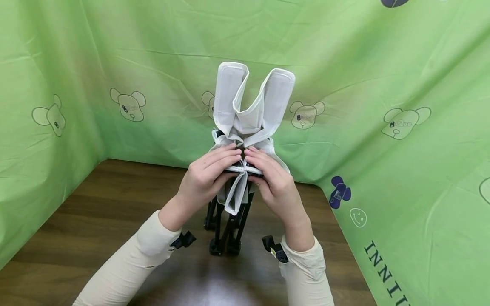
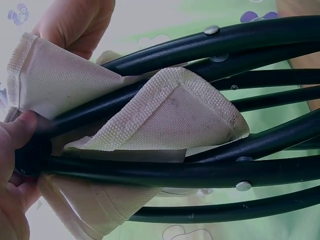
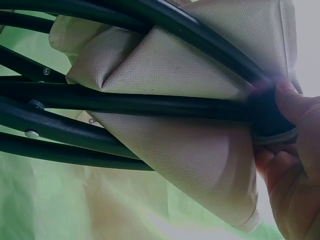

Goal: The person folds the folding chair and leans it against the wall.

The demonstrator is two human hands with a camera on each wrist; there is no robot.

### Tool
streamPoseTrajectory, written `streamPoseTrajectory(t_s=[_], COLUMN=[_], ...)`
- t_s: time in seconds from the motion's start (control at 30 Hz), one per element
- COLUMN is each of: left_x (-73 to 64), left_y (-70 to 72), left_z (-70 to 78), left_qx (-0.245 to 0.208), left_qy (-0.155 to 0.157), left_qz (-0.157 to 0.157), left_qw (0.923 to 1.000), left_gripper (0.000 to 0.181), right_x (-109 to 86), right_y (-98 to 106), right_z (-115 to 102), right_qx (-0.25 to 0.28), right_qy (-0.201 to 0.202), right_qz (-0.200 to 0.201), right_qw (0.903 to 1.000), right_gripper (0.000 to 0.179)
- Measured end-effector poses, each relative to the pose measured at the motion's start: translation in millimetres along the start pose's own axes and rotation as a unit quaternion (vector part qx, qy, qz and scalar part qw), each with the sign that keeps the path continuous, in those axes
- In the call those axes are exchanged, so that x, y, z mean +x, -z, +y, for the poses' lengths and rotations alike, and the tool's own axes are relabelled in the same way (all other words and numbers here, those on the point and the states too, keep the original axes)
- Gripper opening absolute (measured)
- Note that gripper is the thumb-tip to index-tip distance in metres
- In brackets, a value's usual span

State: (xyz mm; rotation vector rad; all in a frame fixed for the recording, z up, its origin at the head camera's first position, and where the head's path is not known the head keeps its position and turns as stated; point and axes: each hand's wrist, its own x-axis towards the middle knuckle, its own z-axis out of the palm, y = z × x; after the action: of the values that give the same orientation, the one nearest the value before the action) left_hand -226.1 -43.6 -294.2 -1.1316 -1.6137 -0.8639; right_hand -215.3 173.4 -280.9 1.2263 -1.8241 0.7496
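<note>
A folding camp chair [image 1: 254, 114] of off-white cloth over a black tube frame stands upright, folded narrow. My left hand [image 1: 208, 170] grips a black corner joint on its near side, thumb below and fingers over the top. Close beside it, my right hand [image 1: 273, 180] grips the matching corner in the same way. In the left wrist view the left thumb [image 2: 22, 131] presses on the black joint, and cloth bunches between the tubes. The right wrist view has the right thumb [image 3: 295, 102] on the other joint, with folded cloth [image 3: 190, 150] hanging beside the tubes.
Black chair legs [image 1: 226, 229] stand on a dark wooden surface [image 1: 153, 191]. Green cloth walls [image 1: 153, 51] printed with bear heads enclose the back and both sides. A small black camera [image 1: 183, 240] is strapped at each wrist.
</note>
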Motion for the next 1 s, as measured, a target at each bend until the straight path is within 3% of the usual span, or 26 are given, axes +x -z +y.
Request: streamPoseTrajectory(t_s=[0.47,0.63,0.8,1.0], left_x=[3.5,1.7,-0.1,-2.6], left_y=[8.1,10.5,12.8,11.4], left_z=[3.8,6.3,9.1,14.2], left_qx=[0.005,-0.019,-0.011,-0.001], left_qy=[0.013,0.032,0.036,0.041], left_qz=[-0.032,-0.027,-0.025,0.009], left_qw=[0.9994,0.9989,0.9990,0.9991], left_gripper=[0.042,0.043,0.043,0.049], right_x=[-4.1,-9.3,-12.0,-15.9], right_y=[0.2,-0.3,3.0,8.2], right_z=[2.2,1.7,-1.2,-4.4], right_qx=[0.019,-0.002,-0.020,-0.036], right_qy=[0.003,0.006,0.011,0.002], right_qz=[0.005,0.008,0.031,0.078], right_qw=[0.9998,1.0000,0.9992,0.9963], right_gripper=[0.041,0.042,0.044,0.045])
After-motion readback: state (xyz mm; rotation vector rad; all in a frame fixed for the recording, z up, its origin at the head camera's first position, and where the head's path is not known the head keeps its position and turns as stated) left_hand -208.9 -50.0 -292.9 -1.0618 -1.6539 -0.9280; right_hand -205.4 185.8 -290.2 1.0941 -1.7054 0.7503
